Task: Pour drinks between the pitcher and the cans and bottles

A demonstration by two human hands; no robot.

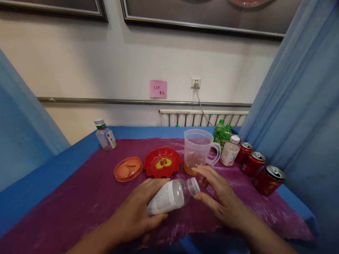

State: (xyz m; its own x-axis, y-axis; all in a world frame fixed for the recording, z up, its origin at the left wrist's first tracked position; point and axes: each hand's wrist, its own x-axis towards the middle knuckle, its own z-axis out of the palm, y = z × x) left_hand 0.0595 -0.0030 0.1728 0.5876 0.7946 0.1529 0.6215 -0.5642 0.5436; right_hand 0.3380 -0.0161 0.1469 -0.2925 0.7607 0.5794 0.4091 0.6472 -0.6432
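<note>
My left hand (144,204) is wrapped around a clear plastic bottle (181,192) with a white label, tilted so that its neck points right. At the bottle's end is a white cap (193,185). My right hand (218,194) is beside this cap, thumb and fingers apart; the thumb tip is at its lower edge and the index finger is above it. Just behind stands a translucent measuring jug (197,148) with some amber liquid at the bottom. A red scalloped plate (150,164) and an orange divided dish (128,169) lie behind my left hand.
Another clear bottle (105,135) stands at the back left. On the right are green bottles (219,130), a white-capped bottle (230,153) and several red cans (269,181). Purple plastic sheeting (87,190) covers the blue tablecloth (63,162). Blue curtains (293,95) hang at both sides.
</note>
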